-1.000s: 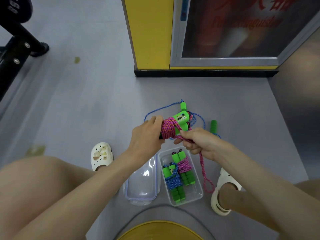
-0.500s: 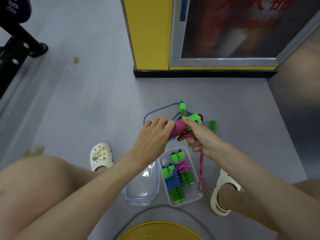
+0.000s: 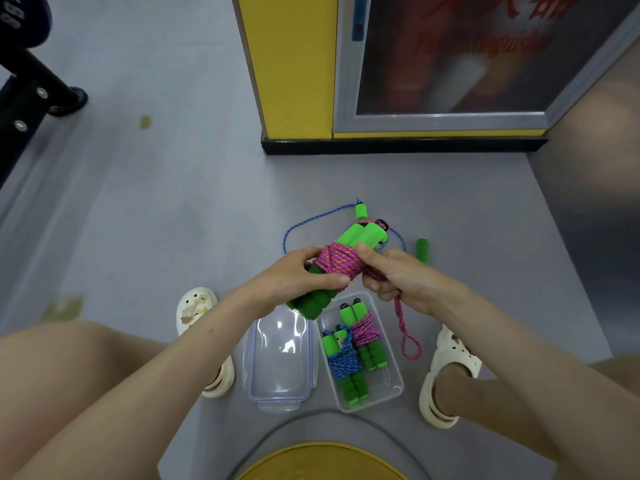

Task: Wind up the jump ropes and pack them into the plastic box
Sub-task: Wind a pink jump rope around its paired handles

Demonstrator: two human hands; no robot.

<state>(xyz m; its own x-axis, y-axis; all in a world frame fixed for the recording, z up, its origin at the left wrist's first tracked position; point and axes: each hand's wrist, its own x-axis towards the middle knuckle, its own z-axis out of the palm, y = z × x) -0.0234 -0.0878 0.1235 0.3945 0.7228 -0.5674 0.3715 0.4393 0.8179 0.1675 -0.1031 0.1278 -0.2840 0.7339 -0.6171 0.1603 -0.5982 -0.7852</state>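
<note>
A pink jump rope (image 3: 337, 259) is wound round its two green handles, held above the floor. My left hand (image 3: 298, 277) grips the handles and coil from the left. My right hand (image 3: 398, 275) pinches the rope at the coil's right side; a loose pink loop (image 3: 408, 344) hangs down from it. Below stands the clear plastic box (image 3: 391, 386), holding a wound blue rope (image 3: 343, 363) and a wound pink rope (image 3: 365, 329), both with green handles. An unwound blue rope (image 3: 311, 218) with green handles lies on the floor behind my hands.
The box's clear lid (image 3: 280, 358) lies to the left of the box. My feet in white clogs (image 3: 194, 306) (image 3: 450, 362) flank both. A yellow cabinet (image 3: 294, 64) with a glass door stands ahead, black equipment (image 3: 24, 81) at the far left. Grey floor all round.
The bundle has turned so the handles' lower ends now show under my left hand. The hanging pink loop has become shorter as more rope went onto the coil.
</note>
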